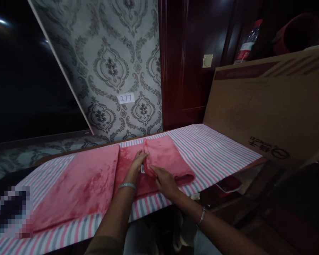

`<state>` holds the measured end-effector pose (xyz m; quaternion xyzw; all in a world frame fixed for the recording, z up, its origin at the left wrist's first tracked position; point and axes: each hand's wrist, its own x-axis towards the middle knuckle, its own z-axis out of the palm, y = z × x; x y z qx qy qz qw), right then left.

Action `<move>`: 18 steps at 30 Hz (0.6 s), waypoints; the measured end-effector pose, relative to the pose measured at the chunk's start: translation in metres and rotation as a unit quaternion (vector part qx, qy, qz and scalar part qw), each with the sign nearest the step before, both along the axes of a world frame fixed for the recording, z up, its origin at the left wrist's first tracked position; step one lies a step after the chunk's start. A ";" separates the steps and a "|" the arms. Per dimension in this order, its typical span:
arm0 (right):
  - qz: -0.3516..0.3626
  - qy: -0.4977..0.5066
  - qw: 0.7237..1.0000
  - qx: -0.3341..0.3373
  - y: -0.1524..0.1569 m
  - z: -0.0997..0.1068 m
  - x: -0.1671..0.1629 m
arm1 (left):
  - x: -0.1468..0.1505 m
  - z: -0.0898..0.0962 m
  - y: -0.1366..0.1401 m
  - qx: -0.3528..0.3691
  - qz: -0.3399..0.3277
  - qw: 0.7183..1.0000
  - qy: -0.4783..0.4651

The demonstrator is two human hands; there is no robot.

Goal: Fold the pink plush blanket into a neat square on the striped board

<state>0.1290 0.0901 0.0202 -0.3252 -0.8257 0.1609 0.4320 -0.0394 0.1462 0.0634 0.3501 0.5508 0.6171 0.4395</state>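
A pink plush cloth (81, 177), perhaps a small blanket, lies on a striated bedsheet-like cover, its left and right ends folded inward. Between the two folds a darker red strip shows, with a small white label near my left hand. My left hand (137, 163) reaches to the edge of the right fold (166, 152), thumb and fingers closing on it. Lower on the same edge, my right hand (164, 180) pinches the cloth with its fingers. The undersides of the fingers are partly hidden.
A striped cover (202, 148) spreads under the cloth. At the right stands a large cardboard sheet (255, 102), with a plastic bottle (247, 46) behind it. A dark screen (29, 78) is at the left. Below the right edge lies a phone-like object (230, 183) with a cable.
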 end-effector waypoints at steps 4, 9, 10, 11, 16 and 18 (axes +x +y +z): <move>-0.003 -0.043 0.999 0.020 -0.003 -0.003 -0.005 | 0.012 0.007 0.023 -0.003 -0.010 0.999 0.035; -0.013 -0.039 0.996 0.080 -0.002 0.012 -0.017 | 0.004 0.031 0.043 0.017 0.019 0.995 0.097; -0.013 -0.032 0.995 0.089 -0.002 0.018 -0.021 | -0.001 0.037 0.046 0.021 0.030 0.993 0.109; -0.010 -0.028 0.995 0.094 -0.004 0.023 -0.025 | -0.008 0.041 0.047 0.024 0.041 0.992 0.120; 0.025 -0.115 0.992 0.035 -0.022 0.031 -0.053 | -0.046 0.031 0.028 -0.039 0.089 0.983 0.158; 0.037 -0.168 0.985 0.004 -0.030 0.023 -0.061 | -0.057 0.016 0.015 -0.082 0.097 0.979 0.160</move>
